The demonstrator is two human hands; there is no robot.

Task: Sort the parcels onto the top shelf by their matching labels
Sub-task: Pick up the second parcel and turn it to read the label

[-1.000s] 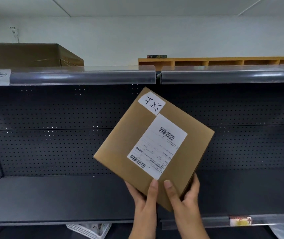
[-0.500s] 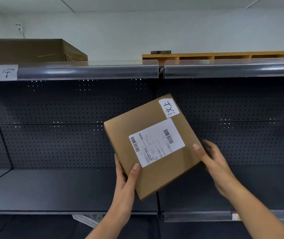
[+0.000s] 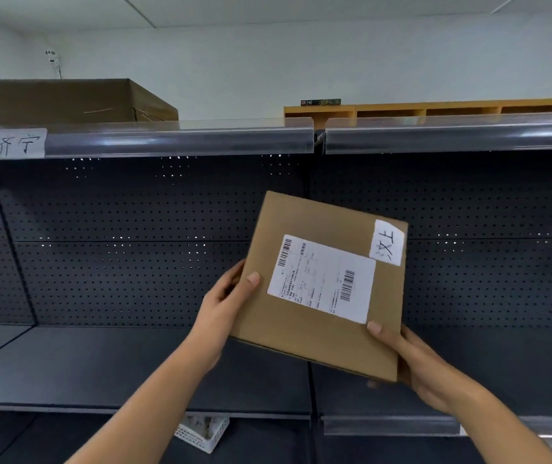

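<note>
A flat brown cardboard parcel [image 3: 304, 333] is held up in front of the dark shelving, tilted. It carries a white shipping label [image 3: 321, 277] and a small handwritten tag [image 3: 386, 242] at its upper right corner. My left hand [image 3: 224, 309] grips its left edge, thumb on the front face. My right hand [image 3: 412, 360] holds its lower right corner, thumb on the front. Above runs the top shelf [image 3: 181, 139] with a clear rail; a handwritten label [image 3: 17, 144] is stuck at its left end.
A large brown carton [image 3: 64, 102] stands on the top shelf at the left. A wooden cubby unit [image 3: 435, 108] shows behind the shelf at the right. A dark middle shelf [image 3: 100, 370] lies below the parcel. A white basket [image 3: 201, 432] sits lower down.
The parcel has turned clockwise and shifted right. My right hand, off the parcel half a second ago, now grips its lower right corner. My left hand slid up the left edge.
</note>
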